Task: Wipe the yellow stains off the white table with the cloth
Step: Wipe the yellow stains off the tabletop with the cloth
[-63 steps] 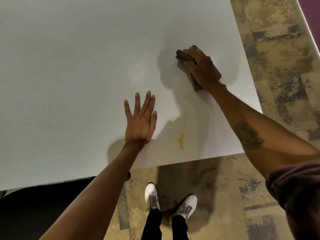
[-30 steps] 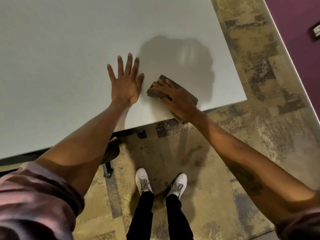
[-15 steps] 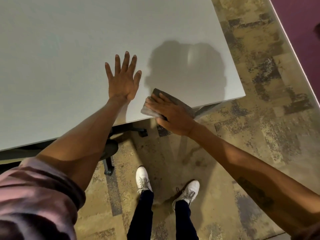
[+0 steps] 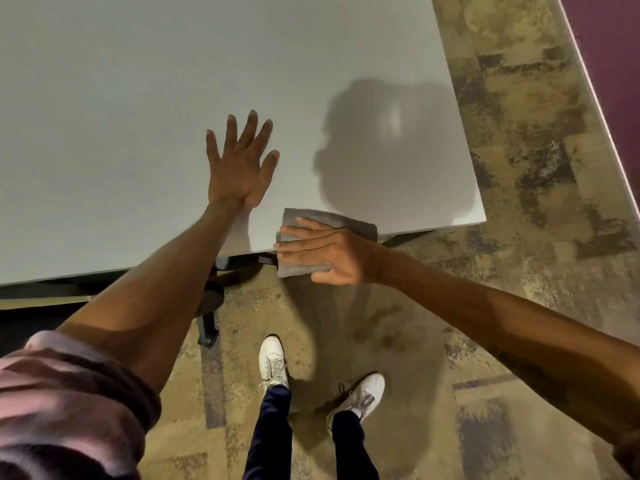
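The white table (image 4: 173, 81) fills the upper left of the head view, and I see no yellow stain on it now. My left hand (image 4: 240, 164) lies flat on the tabletop with fingers spread, close to the near edge. My right hand (image 4: 329, 252) presses a folded grey cloth (image 4: 304, 268) at the table's near edge. Half of the cloth overhangs the edge, above the floor. A dark head-shaped shadow lies on the table to the right of my left hand.
The table's right corner (image 4: 479, 216) sits past the cloth. A black chair base (image 4: 207, 306) stands under the table's edge. My two white shoes (image 4: 273, 362) are on the patterned carpet, and a dark red wall (image 4: 609, 46) runs along the right.
My right hand dragged the cloth from the far right of the table toward me, over the yellow stain, to the near edge and partly off it. The stain no longer shows.
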The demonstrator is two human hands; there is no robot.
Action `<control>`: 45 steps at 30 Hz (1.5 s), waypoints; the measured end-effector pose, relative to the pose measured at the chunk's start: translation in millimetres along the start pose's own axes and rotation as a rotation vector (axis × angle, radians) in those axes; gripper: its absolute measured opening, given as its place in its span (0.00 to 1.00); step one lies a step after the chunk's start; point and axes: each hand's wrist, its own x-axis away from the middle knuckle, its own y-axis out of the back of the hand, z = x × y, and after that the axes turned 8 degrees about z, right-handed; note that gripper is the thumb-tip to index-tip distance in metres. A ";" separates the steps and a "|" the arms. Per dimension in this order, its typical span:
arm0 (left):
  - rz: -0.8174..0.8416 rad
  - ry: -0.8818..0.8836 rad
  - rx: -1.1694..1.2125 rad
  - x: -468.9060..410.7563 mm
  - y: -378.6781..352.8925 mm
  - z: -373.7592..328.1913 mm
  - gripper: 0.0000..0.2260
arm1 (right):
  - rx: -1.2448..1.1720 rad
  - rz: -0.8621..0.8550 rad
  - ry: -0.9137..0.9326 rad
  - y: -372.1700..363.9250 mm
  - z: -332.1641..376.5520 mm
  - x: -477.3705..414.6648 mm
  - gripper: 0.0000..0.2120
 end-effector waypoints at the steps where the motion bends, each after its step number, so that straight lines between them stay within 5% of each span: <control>1: 0.001 0.003 0.001 -0.3 -0.1 -0.7 0.27 | 0.041 0.038 0.051 0.1 -4.2 1.1 0.24; 5: -0.008 0.014 -0.011 -1.2 0.3 -1.9 0.26 | 0.558 0.311 0.098 -3.4 -7.7 -1.9 0.27; 7: -0.009 0.020 -0.020 -1.5 -0.6 -3.1 0.26 | 0.615 0.332 0.075 -7.5 -4.7 0.2 0.26; 10: -0.002 0.023 -0.008 -2.0 -2.0 -4.7 0.27 | 0.572 0.274 0.049 -4.7 2.4 3.5 0.19; 15: -0.004 0.027 0.014 -3.1 -6.8 -3.1 0.28 | 0.529 0.217 -0.035 6.7 8.9 10.3 0.31; 19: -0.004 0.029 0.027 -2.0 -7.3 -0.1 0.29 | 0.590 0.236 -0.046 9.2 4.5 20.6 0.18; 26: -0.019 0.058 0.041 0.7 -8.9 -7.3 0.27 | 0.600 0.091 -0.114 12.3 -14.8 73.3 0.19; 36: -0.107 0.181 -0.066 5.6 -25.4 -21.5 0.25 | 0.633 0.099 -0.249 42.7 -51.9 184.3 0.17; 40: -0.099 0.192 -0.092 6.8 -29.2 -24.9 0.29 | 0.522 0.136 -0.327 55.1 -57.7 217.8 0.20; 45: -0.083 0.199 -0.048 8.5 -34.9 -23.7 0.33 | 0.345 -0.027 -0.470 61.3 -53.0 249.0 0.24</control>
